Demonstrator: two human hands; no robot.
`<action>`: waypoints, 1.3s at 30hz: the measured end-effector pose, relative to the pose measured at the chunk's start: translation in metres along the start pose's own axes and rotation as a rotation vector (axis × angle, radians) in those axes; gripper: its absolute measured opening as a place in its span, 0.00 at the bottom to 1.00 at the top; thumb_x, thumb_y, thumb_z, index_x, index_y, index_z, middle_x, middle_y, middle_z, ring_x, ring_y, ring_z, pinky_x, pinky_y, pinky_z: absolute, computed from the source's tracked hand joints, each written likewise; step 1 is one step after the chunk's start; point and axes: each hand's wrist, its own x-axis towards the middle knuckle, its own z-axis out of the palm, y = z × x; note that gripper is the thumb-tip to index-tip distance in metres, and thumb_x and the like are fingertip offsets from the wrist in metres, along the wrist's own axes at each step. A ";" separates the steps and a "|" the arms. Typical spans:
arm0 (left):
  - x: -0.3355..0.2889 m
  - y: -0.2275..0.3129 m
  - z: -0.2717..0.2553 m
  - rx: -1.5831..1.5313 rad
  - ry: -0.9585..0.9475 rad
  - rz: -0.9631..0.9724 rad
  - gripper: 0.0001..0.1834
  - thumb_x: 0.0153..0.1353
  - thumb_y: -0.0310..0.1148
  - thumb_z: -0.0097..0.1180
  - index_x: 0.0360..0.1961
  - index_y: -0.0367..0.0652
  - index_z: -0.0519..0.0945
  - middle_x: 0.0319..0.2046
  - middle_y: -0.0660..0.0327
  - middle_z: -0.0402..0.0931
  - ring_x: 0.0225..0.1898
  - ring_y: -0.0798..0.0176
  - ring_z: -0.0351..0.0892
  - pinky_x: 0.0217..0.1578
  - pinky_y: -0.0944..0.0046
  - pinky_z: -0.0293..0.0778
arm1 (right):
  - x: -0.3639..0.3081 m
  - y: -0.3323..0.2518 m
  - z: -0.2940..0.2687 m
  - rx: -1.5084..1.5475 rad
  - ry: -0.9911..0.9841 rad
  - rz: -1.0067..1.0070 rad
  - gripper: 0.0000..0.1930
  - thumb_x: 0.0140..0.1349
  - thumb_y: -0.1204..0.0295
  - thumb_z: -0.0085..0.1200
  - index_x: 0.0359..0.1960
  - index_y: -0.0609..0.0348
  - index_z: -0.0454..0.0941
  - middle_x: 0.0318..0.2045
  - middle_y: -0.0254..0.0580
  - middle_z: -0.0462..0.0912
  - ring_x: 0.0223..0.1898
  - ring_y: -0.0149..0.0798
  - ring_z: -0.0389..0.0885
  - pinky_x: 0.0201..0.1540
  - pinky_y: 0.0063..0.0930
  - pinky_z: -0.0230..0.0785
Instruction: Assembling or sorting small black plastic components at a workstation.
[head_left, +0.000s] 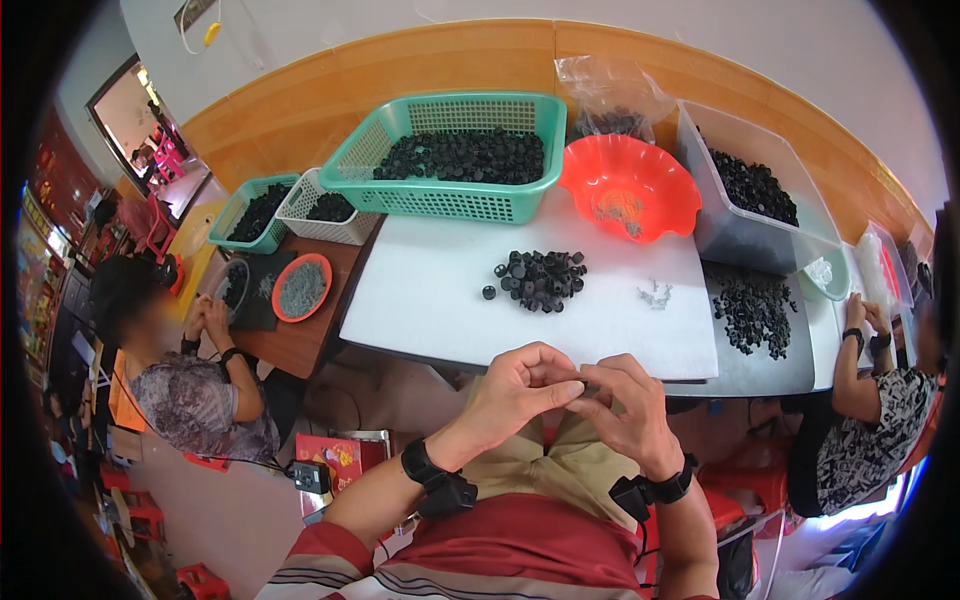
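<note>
Black and small, a piece (581, 386) sits pinched where my two hands meet, at the lower middle of the frame, just short of the table's near edge. My left hand (515, 395) has thumb and forefinger drawn narrow on it; my right hand (632, 412) closes on it from the other side, fingertips bunched. They cover most of it, so I cannot tell its exact shape. Black bands (436, 478) circle both my wrists.

Beyond my fingers, a white sheet (430, 305) spans the centre of the frame, bearing a loose heap of black knobs (543, 281) and, right of it, a small scatter of pale grey bits (655, 294). Along the sheet's far side stand a green basket (450, 207) of black parts and a wavy red bowl (672, 175) with more grey bits in it. A clear bin (735, 237) holding black parts stands at the upper right. At the left and right edges, two seated people (205, 405) work with their hands raised.
</note>
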 end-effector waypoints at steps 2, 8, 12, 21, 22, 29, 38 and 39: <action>0.001 0.005 -0.003 0.022 0.020 0.027 0.14 0.64 0.29 0.67 0.48 0.37 0.79 0.42 0.61 0.83 0.41 0.74 0.81 0.39 0.71 0.76 | -0.001 0.003 0.001 0.017 0.038 0.006 0.18 0.54 0.75 0.71 0.47 0.58 0.82 0.39 0.42 0.82 0.24 0.35 0.82 0.25 0.28 0.75; 0.011 0.034 -0.025 0.285 0.154 0.210 0.11 0.63 0.22 0.66 0.45 0.35 0.80 0.43 0.60 0.84 0.42 0.73 0.80 0.46 0.71 0.78 | 0.007 0.022 -0.003 -0.003 0.206 -0.063 0.16 0.55 0.81 0.69 0.46 0.62 0.82 0.38 0.45 0.81 0.24 0.34 0.79 0.26 0.24 0.73; 0.026 0.067 -0.037 0.441 0.259 0.360 0.11 0.62 0.21 0.66 0.45 0.33 0.82 0.41 0.60 0.84 0.40 0.75 0.80 0.42 0.73 0.77 | 0.003 0.033 -0.001 0.124 0.282 0.071 0.10 0.59 0.82 0.65 0.43 0.64 0.82 0.36 0.43 0.80 0.28 0.30 0.77 0.28 0.22 0.72; 0.094 0.165 -0.088 1.149 0.572 0.661 0.13 0.61 0.30 0.67 0.44 0.33 0.85 0.31 0.59 0.85 0.32 0.70 0.82 0.36 0.67 0.77 | -0.002 0.041 0.003 0.215 0.305 0.097 0.10 0.58 0.83 0.64 0.42 0.64 0.82 0.35 0.41 0.80 0.27 0.27 0.73 0.28 0.19 0.66; 0.101 0.173 -0.094 1.168 0.611 0.619 0.14 0.61 0.31 0.67 0.44 0.33 0.85 0.30 0.58 0.85 0.32 0.68 0.82 0.37 0.67 0.77 | -0.003 0.041 0.002 0.216 0.298 0.100 0.10 0.58 0.83 0.64 0.42 0.64 0.82 0.35 0.41 0.80 0.27 0.27 0.73 0.28 0.19 0.66; 0.089 0.139 -0.103 1.185 0.570 0.721 0.13 0.60 0.30 0.67 0.44 0.34 0.85 0.38 0.57 0.86 0.35 0.66 0.84 0.38 0.65 0.78 | -0.003 0.039 -0.004 0.208 0.254 0.163 0.10 0.58 0.83 0.64 0.42 0.64 0.83 0.35 0.41 0.80 0.28 0.27 0.73 0.29 0.19 0.67; 0.040 0.069 -0.091 1.274 0.315 0.451 0.14 0.58 0.31 0.70 0.43 0.37 0.85 0.44 0.55 0.86 0.44 0.57 0.84 0.41 0.61 0.79 | -0.001 0.038 -0.003 0.234 0.225 0.184 0.08 0.60 0.83 0.63 0.41 0.65 0.83 0.35 0.40 0.80 0.29 0.27 0.75 0.31 0.19 0.69; 0.038 0.068 -0.089 1.307 0.304 0.443 0.13 0.57 0.31 0.69 0.43 0.37 0.85 0.44 0.56 0.86 0.44 0.54 0.84 0.41 0.60 0.79 | -0.001 0.037 -0.002 0.233 0.219 0.197 0.08 0.60 0.83 0.63 0.41 0.66 0.83 0.35 0.40 0.80 0.29 0.27 0.76 0.31 0.19 0.69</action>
